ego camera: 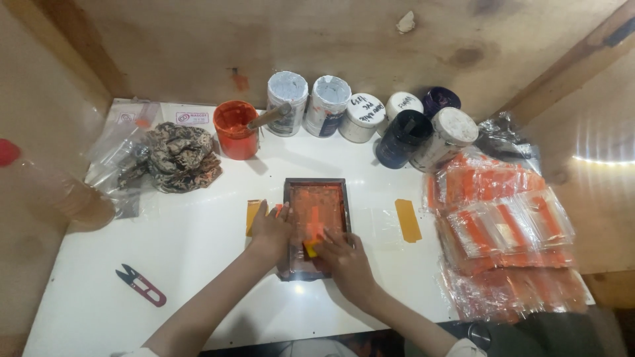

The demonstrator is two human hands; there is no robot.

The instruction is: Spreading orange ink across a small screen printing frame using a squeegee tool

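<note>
Desk (198, 264), white top, set in a plywood alcove: one.

Printing frame (316, 228), small, dark-edged, mesh coated in orange ink: one, lying flat at the middle of the desk, just in front of the person.

Left hand (270, 231): one, resting palm down on the frame's left edge, fingers (263, 210) spread and laid flat, holding the frame against the desk.

Right hand (345, 259): one, over the lower part of the frame, fingers curled together and pinching a small orange-stained squeegee (312, 239) that touches the mesh.

Yellow tape strips: two. One (253, 213) just left of the frame, partly under the left hand; one (408, 220) to the right of the frame, well apart from it.

Orange paint pot (235, 129), open: one, at the back of the desk, with one wooden stick (270, 117) leaning in it.

Lidded jars along the back wall: six counted. Two grey-topped (288, 92), two white-lidded (365, 109), two dark blue (405, 135); a seventh, pale-lidded (451, 132), stands tilted at the right end.

Patterned cloth (178, 157), crumpled, brown and cream: one, back left, lying partly on clear plastic bags (119, 149).

Thread snips (140, 285), red handle: one pair, front left, well apart from both hands.

Clear packets printed in orange (503, 231): one heaped stack at the right edge; count cannot be told.
</note>
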